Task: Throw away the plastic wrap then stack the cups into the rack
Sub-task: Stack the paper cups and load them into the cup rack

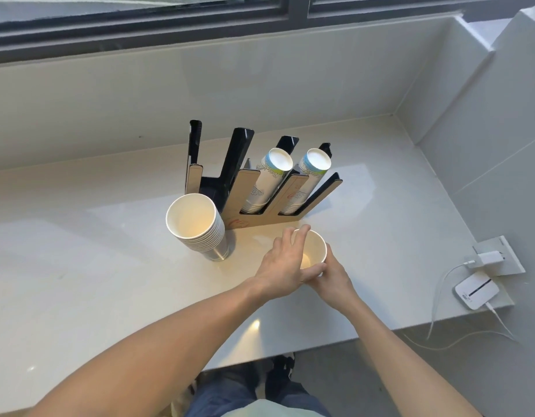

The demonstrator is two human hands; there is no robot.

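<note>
A black and tan cup rack (pixel 254 219) stands on the pale counter (pixel 94 266). Its two right slots hold leaning stacks of printed paper cups (pixel 267 179), bottoms up; the left slots look bare. A tall stack of white paper cups (pixel 197 227) stands mouth up just left of the rack's front. In front of the rack, both hands hold a second white cup or short stack (pixel 314 251). My left hand (pixel 286 263) grips its rim from the left with fingers over the mouth. My right hand (pixel 332 275) wraps its side from below right. No plastic wrap shows.
A white wall socket with a plugged charger (pixel 489 258) and a small white device (pixel 477 290) with cables sit at the counter's right end. A window frame (pixel 260 22) runs along the back wall. The counter's front edge lies near my legs.
</note>
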